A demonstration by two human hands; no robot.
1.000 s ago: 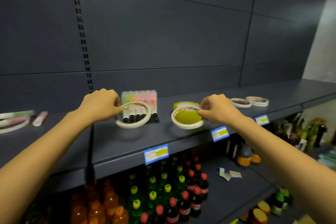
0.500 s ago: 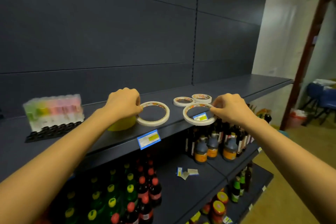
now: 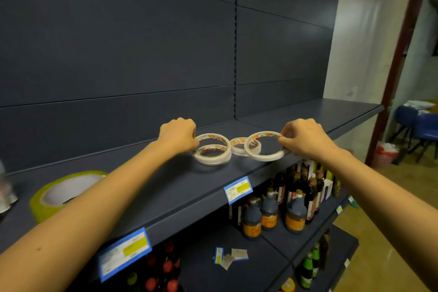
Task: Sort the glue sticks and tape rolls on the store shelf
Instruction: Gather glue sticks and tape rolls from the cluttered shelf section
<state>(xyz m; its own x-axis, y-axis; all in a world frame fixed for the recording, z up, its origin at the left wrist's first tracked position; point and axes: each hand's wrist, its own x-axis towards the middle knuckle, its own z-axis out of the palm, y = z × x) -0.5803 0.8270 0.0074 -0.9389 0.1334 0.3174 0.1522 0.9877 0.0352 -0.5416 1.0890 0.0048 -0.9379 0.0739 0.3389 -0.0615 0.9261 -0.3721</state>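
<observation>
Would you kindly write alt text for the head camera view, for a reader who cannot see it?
A person's left hand holds a white tape roll over another roll on a dark store shelf, while the right hand holds a tilted roll beside a fourth. A wide green tape roll lies far left; bottles stand below.

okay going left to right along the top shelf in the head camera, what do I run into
Yellow-green tape roll → left hand → white tape roll it holds, above another white roll → smaller white roll → white tape roll held by the right hand.
</observation>
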